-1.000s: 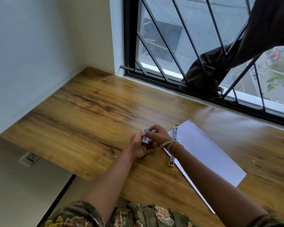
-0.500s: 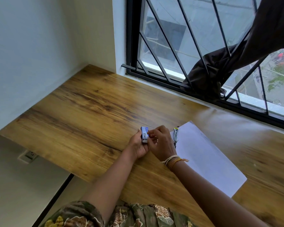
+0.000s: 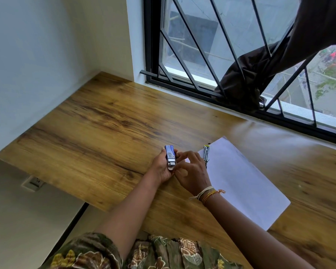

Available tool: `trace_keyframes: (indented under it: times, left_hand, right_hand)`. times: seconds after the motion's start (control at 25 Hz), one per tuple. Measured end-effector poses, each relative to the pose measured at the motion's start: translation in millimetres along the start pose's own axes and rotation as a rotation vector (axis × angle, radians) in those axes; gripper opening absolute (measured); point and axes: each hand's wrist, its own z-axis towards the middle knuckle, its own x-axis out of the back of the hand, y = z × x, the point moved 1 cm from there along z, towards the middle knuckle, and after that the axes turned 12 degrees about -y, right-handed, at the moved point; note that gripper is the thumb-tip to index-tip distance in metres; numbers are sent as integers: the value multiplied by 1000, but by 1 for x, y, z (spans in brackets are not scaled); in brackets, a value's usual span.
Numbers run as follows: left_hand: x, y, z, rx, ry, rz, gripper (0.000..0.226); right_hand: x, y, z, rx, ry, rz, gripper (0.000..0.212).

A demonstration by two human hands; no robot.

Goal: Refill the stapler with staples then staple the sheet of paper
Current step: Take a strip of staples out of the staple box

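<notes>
My left hand (image 3: 161, 167) grips a small blue box of staples (image 3: 170, 157), held upright a little above the wooden desk (image 3: 97, 129). My right hand (image 3: 192, 172) is beside it, fingertips touching the box's right side and lower end. The stapler (image 3: 206, 153), silver with a yellow-green tip, lies on the desk just right of my right hand, mostly hidden behind it. A white sheet of paper (image 3: 241, 181) lies flat on the desk to the right, its left edge by the stapler.
A barred window (image 3: 211, 55) runs along the desk's far edge, with dark cloth (image 3: 246, 82) hanging through the bars. White walls stand to the left. A wall socket (image 3: 33, 183) sits below the desk's left edge.
The staple box has turned upright in my left hand and shows more of its blue face. My right hand has shifted from gripping the box to touching its side.
</notes>
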Motion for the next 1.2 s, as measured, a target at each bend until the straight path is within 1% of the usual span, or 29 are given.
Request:
trace_keyframes:
  times: [0.12,0.28,0.44,0.56,0.72,0.84,1.08,1.2]
  left_hand:
    - [2,-1,3,-7,14,-23,57]
    - [1,-1,2,-3,17,-12,58]
    - [-2,-1,-1,-3,54,15,57]
    - [-2,-1,-1,-8,75,54,56]
    - [0,-2,1,-15,120,111,56]
    - [2,-2,0,-7,124,106,56]
    - [-2,-4,1,-32,95,60,57]
    - [1,-4,3,-20,107,124,57]
  right_hand:
    - [0,-2,-4,-14,-13,7,6]
    - [4,-4,2,-123,20,120,11]
    - [10,-5,11,-152,-117,-14,18]
    - [13,-5,14,-122,-151,-87,18]
    - [15,-6,14,-50,-128,-145,11]
    - [14,-6,13,-27,-123,-161,10]
    - [9,-1,10,-51,-142,-159,15]
    - [8,-3,13,-60,-165,-172,13]
